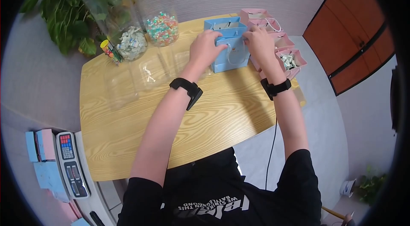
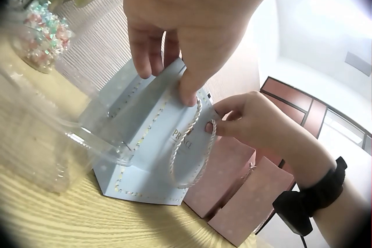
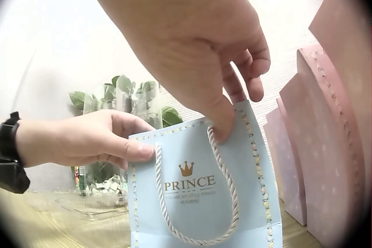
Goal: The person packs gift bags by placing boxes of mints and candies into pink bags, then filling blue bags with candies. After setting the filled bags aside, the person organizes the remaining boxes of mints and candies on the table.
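A light-blue paper gift bag (image 1: pixel 232 53) stands upright at the far side of the table, its white rope handle hanging down the front. Gold "PRINCE" lettering and a crown show on that bag (image 3: pixel 192 184) in the right wrist view. My left hand (image 1: pixel 205 48) pinches its top edge at the left corner, thumb on the front panel and fingers behind. At the right corner my right hand (image 1: pixel 260 46) pinches the same edge, thumb beside the handle's end. Directly behind is a second blue bag (image 1: pixel 224 25). The inside of the front bag is mostly hidden.
Pink gift bags (image 1: pixel 294 61) stand in a row at the right, the nearest holding small wrapped pieces. To the left are clear plastic trays (image 1: pixel 149 70), a jar of colourful candies (image 1: pixel 162 29) and a jar of pale packets (image 1: pixel 132 44). A scale (image 1: pixel 72 164) sits lower left.
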A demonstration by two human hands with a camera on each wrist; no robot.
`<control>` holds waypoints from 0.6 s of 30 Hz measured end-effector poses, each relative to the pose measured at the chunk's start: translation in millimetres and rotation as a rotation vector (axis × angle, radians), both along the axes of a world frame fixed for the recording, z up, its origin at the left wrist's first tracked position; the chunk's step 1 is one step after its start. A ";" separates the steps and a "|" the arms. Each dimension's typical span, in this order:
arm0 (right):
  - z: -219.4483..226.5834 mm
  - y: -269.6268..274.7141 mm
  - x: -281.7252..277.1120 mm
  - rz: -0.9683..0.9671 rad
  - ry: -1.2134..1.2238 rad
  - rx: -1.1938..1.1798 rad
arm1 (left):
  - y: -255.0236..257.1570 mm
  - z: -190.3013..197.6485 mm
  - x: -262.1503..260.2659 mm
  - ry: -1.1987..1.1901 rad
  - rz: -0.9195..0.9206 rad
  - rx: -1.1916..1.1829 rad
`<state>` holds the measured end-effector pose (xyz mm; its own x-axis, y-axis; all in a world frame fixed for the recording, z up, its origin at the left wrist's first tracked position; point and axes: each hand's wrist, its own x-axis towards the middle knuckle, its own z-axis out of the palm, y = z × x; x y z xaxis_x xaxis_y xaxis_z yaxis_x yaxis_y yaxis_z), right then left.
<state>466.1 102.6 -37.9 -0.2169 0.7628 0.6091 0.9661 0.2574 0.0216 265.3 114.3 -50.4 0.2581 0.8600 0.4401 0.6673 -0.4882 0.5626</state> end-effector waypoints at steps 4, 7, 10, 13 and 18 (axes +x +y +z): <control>4.1 -6.9 -3.1 -0.018 -0.001 -0.048 | -3.5 -4.5 -0.9 0.004 -0.007 -0.070; 8.1 -14.6 -3.3 -0.016 -0.039 -0.107 | -10.1 -3.8 -5.9 0.039 -0.028 -0.035; 9.2 -19.6 -8.6 0.019 -0.079 -0.035 | -21.1 2.7 -17.4 0.016 -0.038 -0.038; 30.4 -46.5 -38.0 0.069 -0.060 0.091 | -28.7 -1.1 -45.8 0.026 0.005 0.011; 36.4 -83.8 -97.2 0.244 0.153 -0.333 | -50.1 -3.1 -119.2 0.253 0.063 -0.108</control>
